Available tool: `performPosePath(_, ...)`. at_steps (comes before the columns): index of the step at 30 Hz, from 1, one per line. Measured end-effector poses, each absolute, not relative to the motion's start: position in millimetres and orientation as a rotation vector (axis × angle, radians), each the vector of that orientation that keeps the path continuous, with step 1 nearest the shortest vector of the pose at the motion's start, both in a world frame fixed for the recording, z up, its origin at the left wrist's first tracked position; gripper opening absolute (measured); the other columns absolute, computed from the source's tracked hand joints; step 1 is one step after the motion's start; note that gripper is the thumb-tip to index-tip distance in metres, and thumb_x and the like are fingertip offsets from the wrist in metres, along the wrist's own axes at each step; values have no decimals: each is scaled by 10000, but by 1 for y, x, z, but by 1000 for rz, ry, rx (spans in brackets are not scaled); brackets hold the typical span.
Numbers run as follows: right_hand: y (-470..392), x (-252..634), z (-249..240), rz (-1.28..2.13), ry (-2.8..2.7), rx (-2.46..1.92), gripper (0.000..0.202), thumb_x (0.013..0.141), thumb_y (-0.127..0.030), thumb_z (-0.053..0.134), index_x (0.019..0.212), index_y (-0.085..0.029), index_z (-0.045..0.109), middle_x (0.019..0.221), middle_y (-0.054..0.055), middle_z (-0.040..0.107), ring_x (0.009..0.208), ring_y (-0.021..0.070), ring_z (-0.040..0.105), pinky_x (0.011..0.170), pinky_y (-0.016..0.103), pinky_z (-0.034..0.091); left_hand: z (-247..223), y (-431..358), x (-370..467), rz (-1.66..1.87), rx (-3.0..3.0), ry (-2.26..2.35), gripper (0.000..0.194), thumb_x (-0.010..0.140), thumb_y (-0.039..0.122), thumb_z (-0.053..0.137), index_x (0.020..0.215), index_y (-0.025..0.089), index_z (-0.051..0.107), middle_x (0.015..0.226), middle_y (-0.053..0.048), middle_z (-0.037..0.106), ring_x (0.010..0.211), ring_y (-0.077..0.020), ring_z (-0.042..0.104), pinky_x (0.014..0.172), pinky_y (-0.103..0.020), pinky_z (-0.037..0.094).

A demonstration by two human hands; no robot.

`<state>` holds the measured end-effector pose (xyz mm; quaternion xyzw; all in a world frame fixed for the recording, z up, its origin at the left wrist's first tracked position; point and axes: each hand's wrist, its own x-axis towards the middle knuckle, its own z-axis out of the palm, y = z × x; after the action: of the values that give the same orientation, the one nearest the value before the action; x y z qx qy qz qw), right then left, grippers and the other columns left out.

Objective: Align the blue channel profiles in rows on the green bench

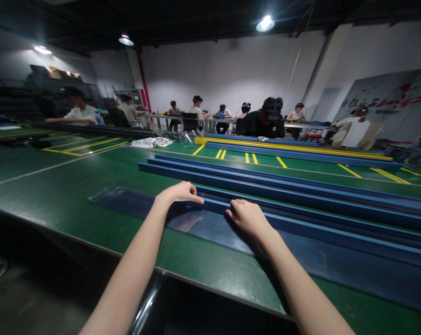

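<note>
Over the desk (74, 177), the left hand (180, 191) and right hand (247, 215) grip the near blue channel (301, 227) toward its left end, spaced apart, seemingly to steady it along the clear plastic film (353, 270).

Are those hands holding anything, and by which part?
Apparently the nearest blue rail: the left hand near its left end, the right hand on its near edge, farther right.

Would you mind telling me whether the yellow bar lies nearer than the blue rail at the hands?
No, the yellow bar lies farther back on the green table, beyond that blue rail.
</note>
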<state>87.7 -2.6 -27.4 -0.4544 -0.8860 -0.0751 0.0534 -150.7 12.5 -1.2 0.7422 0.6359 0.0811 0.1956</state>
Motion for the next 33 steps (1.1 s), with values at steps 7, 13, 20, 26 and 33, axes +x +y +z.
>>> performPosePath(7,1,91,-29,-199,-2698,-1350,250,851,-346,371,892,-177,551,903,65,627,819,171,576,595,234,323,-5,16,-154,227,2073,1733,462,573,604,565,710,170,641,646,-3,594,616,-151,504,531,-225,327)
performPosePath(13,6,98,-27,-103,-2693,-1318,273,847,-377,371,845,-192,571,887,52,632,796,160,572,603,233,311,-5,17,-158,311,2094,1764,542,679,645,423,726,156,651,656,-14,603,623,-160,517,536,-227,320)
performPosePath(20,6,100,-22,20,-2638,-1354,325,854,-412,352,807,-197,591,838,48,644,778,154,572,601,225,304,-10,23,-166,266,2116,1898,367,774,406,380,786,161,653,712,-40,631,664,-166,551,587,-221,345)
performPosePath(26,5,98,-23,-11,-2634,-1359,297,849,-403,371,822,-202,588,829,44,646,776,157,579,601,225,307,-9,21,-167,215,2097,1984,339,777,365,386,799,162,656,682,-42,620,647,-161,548,566,-217,337)
performPosePath(33,5,96,-27,-95,-2634,-1348,281,849,-390,368,808,-200,570,822,41,639,742,156,582,577,233,292,-10,24,-165,240,2121,1914,326,775,356,391,815,168,654,729,-39,634,661,-157,544,572,-215,334)
